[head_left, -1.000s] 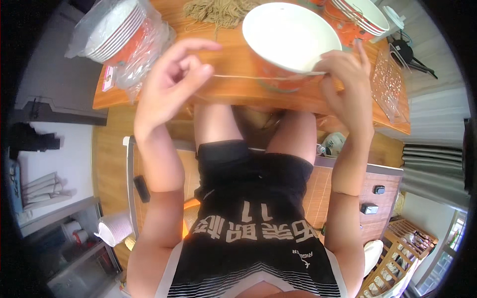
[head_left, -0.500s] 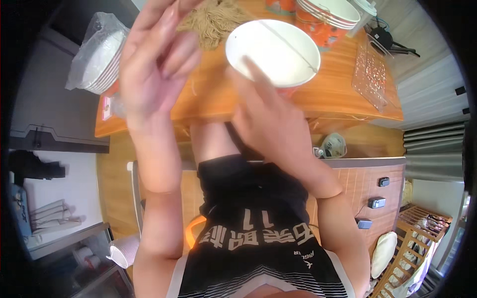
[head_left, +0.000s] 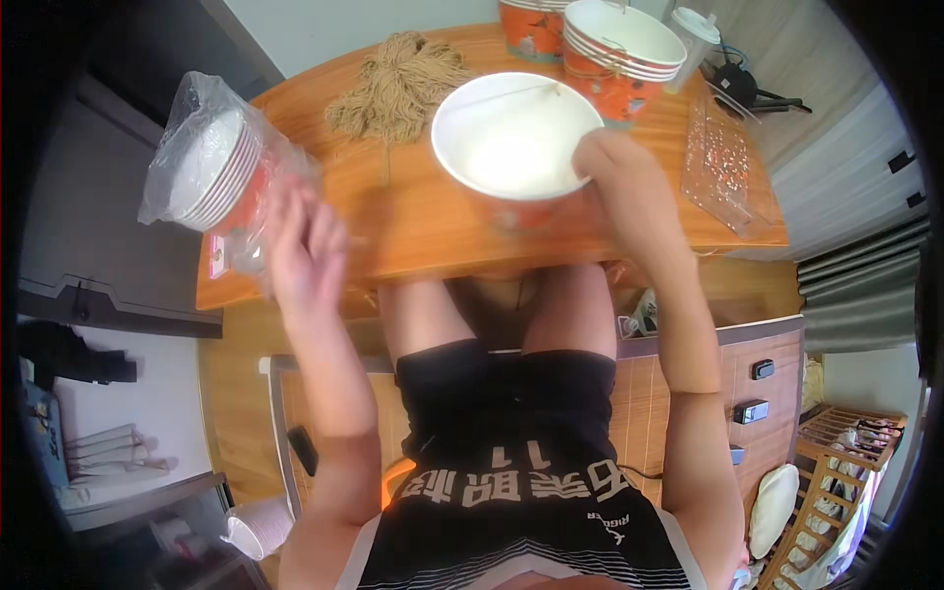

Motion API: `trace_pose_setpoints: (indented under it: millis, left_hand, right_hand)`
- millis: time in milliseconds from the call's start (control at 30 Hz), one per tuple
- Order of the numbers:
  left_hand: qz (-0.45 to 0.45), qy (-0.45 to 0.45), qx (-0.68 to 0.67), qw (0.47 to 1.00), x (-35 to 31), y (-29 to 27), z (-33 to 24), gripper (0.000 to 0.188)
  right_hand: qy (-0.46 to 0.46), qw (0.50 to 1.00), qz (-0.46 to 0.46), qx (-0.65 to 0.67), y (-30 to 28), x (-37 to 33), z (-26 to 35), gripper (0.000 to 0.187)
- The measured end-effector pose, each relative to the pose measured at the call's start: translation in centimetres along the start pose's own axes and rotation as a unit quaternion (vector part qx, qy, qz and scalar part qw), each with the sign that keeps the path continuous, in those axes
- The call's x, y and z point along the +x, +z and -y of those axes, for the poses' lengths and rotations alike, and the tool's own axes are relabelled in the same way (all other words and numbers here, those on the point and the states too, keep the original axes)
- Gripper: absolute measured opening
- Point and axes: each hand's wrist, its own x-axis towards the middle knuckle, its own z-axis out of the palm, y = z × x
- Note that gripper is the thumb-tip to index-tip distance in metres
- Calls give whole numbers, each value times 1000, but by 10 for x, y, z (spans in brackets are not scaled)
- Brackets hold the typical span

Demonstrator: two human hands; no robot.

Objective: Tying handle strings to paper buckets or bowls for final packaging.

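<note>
A paper bucket (head_left: 511, 143), white inside and orange outside, stands near the table's front edge with its mouth toward me. A thin string runs across the inside, near its far rim. My right hand (head_left: 629, 177) grips the bucket's right rim, fingers bent over the edge. My left hand (head_left: 307, 246) is in the air at the left, beside a clear plastic bag (head_left: 285, 157). Motion smears its fingers, so whether it holds anything does not show. Inside the bag is a nested stack of white-rimmed orange buckets (head_left: 221, 172).
A tangled heap of tan string (head_left: 398, 84) lies on the wooden table (head_left: 383, 231). Stacked orange buckets (head_left: 629, 59) stand at the back right, near a lidded clear cup (head_left: 693, 44). A clear tray of small beads (head_left: 723, 162) sits along the right edge.
My left hand has come down and back from high at the left. My right hand has moved from the bucket's near side to its right rim. The view has shifted slightly.
</note>
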Motion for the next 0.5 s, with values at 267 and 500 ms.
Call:
trace_pose_setpoints:
  millis: [267, 500]
  left_hand:
    - [48, -82, 44, 995, -108, -21, 53, 56]
    - [15, 56, 641, 765, -105, -18, 64, 67]
  right_hand:
    - [4, 886, -309, 345, -51, -31, 110, 20]
    - [-193, 367, -175, 893, -49, -25, 167, 13]
